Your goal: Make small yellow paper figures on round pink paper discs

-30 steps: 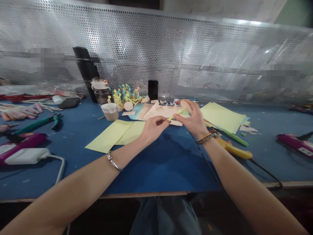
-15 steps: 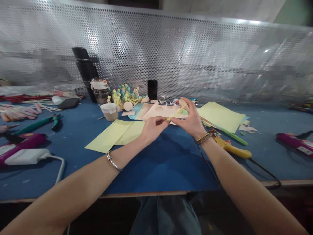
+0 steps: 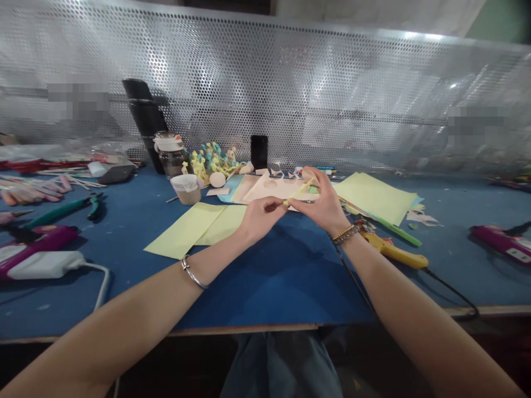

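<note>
Both my hands meet above the blue table [image 3: 274,293], close to a pale pink sheet with a round hole [image 3: 253,190]. Between them is a small, thin yellow piece [image 3: 305,187], perhaps of paper or foam; its exact kind is too small to make out. My left hand [image 3: 263,218], with a silver bracelet at the wrist, pinches its lower end with thumb and forefinger. My right hand [image 3: 326,202] is curved around the piece, its thumb touching the same end and its fingers raised. Yellow sheets [image 3: 178,232] lie beneath and left of my left hand.
On the right lie a yellow glue gun [image 3: 398,255], a green-handled tool [image 3: 402,235] and more yellow sheets [image 3: 375,193]. Farther back stand a phone [image 3: 259,152], small yellow and blue flower-like pieces [image 3: 211,157], a paper cup [image 3: 186,190] and a black bottle [image 3: 145,124]. Pliers [image 3: 62,211] are at left.
Almost nothing differs. Both hands hold the same pinch around the yellow piece, and my right fingers have lowered very slightly.
</note>
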Motion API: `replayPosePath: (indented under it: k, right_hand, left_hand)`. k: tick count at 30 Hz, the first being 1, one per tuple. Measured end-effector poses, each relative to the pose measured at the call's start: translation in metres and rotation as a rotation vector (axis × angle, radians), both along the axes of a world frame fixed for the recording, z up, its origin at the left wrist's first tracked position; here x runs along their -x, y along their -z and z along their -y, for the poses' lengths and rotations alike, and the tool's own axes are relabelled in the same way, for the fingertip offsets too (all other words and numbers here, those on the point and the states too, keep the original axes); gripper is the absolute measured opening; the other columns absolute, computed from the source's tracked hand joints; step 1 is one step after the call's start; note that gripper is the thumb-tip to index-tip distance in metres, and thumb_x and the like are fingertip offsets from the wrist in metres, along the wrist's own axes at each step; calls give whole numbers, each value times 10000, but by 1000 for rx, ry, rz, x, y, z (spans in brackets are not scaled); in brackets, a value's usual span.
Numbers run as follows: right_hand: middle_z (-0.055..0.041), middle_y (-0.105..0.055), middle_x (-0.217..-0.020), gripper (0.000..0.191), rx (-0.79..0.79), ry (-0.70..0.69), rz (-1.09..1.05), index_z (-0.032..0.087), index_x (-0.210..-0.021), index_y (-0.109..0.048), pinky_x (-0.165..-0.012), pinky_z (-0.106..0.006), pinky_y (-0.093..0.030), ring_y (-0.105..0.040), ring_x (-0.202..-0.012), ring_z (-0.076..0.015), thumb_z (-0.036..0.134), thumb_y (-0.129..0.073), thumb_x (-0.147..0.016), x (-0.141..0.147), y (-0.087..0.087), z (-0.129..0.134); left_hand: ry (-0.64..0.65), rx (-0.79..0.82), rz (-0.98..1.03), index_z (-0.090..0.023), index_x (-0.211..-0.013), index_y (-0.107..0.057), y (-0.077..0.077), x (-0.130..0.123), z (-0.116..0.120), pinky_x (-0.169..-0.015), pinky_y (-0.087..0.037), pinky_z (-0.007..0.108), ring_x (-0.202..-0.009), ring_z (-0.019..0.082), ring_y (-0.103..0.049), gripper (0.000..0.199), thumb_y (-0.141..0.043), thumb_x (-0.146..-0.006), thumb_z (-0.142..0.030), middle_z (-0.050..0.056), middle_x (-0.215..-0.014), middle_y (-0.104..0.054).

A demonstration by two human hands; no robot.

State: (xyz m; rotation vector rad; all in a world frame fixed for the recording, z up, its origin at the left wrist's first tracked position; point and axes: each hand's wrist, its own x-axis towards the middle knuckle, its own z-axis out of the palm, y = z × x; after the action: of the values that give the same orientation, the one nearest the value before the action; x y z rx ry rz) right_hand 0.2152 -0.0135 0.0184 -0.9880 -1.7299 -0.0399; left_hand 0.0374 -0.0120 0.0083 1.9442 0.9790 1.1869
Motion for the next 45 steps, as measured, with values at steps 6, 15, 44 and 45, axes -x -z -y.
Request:
replayPosePath:
  k: [6, 15, 44, 45]
  right_hand:
    - [-121, -514, -1311, 685, 10, 1, -15, 205, -1284, -453, -1019, -459, -436, -504, -1206, -265, 268, -747, -668, 1, 0, 2]
    - [-113, -514, -1318, 695, 8, 28, 11, 229, -1302, -437, -1005, -485, -432, -489, -1221, -278, 304, -739, -681, 2, 2, 0]
    - [-13, -700, -895, 50, -217, 192, 381, 226, -821, -659, -1057, -461, -327, -610, -916, -207, 246, -614, -828, 2, 1, 1]
    - [-15, -704, -884, 39, -180, 174, 341, 222, -810, -660, -1030, -457, -356, -615, -904, -207, 247, -630, -813, 1, 2, 0]
  left_hand:
    - [5, 12, 14, -159, -863, -705, 1, 0, -2, -708, -487, 265, -746, 159, -634, 258, -568, -794, -366, 53, -846, -717]
    - [10, 35, 37, -157, -830, -696, 2, 0, -1, -707, -490, 274, -721, 160, -635, 267, -569, -784, -387, 43, -803, -709]
    - [22, 306, 209, -152, -732, -684, -4, -1, 2, -662, -486, 259, -667, 142, -626, 234, -549, -759, -341, 46, -754, -691]
    - [11, 302, 232, -150, -719, -676, -4, 0, 1, -653, -484, 261, -655, 142, -625, 249, -521, -774, -337, 46, -736, -683]
